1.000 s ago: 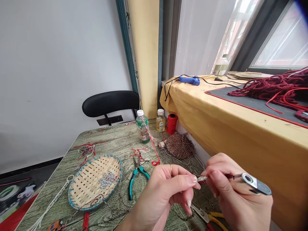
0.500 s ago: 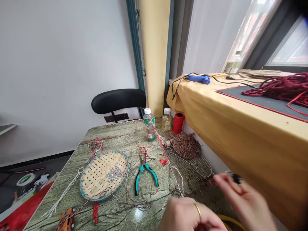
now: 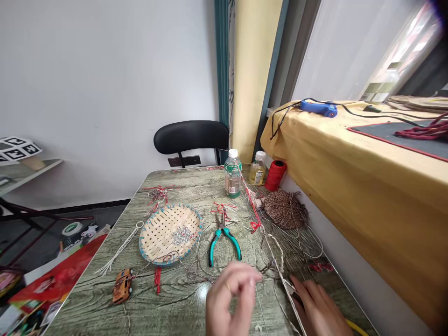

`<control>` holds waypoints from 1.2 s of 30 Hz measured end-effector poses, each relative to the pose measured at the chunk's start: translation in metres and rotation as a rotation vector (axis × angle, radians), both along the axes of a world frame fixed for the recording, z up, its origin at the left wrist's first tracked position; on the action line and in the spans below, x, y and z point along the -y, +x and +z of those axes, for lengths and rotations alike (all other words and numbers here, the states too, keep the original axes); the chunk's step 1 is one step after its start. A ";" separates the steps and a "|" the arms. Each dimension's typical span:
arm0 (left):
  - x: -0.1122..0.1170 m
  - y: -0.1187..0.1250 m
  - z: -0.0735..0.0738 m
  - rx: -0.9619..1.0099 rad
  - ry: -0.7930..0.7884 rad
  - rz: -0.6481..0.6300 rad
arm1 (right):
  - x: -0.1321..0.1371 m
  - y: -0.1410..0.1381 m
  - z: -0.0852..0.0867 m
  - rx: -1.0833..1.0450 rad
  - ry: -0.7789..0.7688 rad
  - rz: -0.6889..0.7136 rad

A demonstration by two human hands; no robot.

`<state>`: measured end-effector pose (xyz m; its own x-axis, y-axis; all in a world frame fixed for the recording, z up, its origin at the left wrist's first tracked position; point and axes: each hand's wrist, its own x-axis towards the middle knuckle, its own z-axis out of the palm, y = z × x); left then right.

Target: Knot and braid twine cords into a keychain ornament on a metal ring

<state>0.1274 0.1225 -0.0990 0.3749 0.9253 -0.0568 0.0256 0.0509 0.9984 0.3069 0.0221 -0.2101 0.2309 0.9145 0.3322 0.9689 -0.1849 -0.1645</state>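
my left hand point(image 3: 220, 304) wears a thin ring point(image 3: 228, 287), gold in colour, which goes around one finger. its band is narrow and looks smooth, but the blur hides any small detail, and i cannot say surely which finger carries it. my right hand point(image 3: 319, 308) is bare on its visible back and along its fingers, which look rather slim. the nails are too blurred for me to describe their shape in a correct way.

The left hand point(image 3: 229, 301) and right hand point(image 3: 320, 310) are blurred and cropped below. Anything under the right palm is hidden.
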 end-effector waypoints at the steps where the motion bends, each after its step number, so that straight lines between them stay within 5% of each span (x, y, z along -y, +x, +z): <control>1: -0.010 0.000 -0.002 -0.017 -0.063 0.021 | -0.002 -0.001 0.006 -0.035 0.004 0.002; 7: -0.039 0.008 -0.006 0.119 -0.530 -0.420 | -0.023 -0.018 0.081 -0.866 -0.025 -0.148; 12: -0.037 0.013 -0.003 0.135 -0.524 -0.456 | -0.046 -0.032 0.122 -1.118 -0.118 -0.076; 27: -0.042 0.018 -0.006 0.132 -0.516 -0.456 | -0.053 -0.014 0.105 -1.747 -0.088 -0.151; 36: -0.047 0.024 -0.004 0.108 -0.494 -0.438 | -0.059 -0.031 0.119 -1.431 -0.167 -0.039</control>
<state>0.1514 0.1694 -0.1035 0.7377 0.5610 -0.3755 0.0488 0.5104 0.8585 0.2758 0.0810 -0.0907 0.2935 0.9044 -0.3097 -0.0121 -0.3205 -0.9472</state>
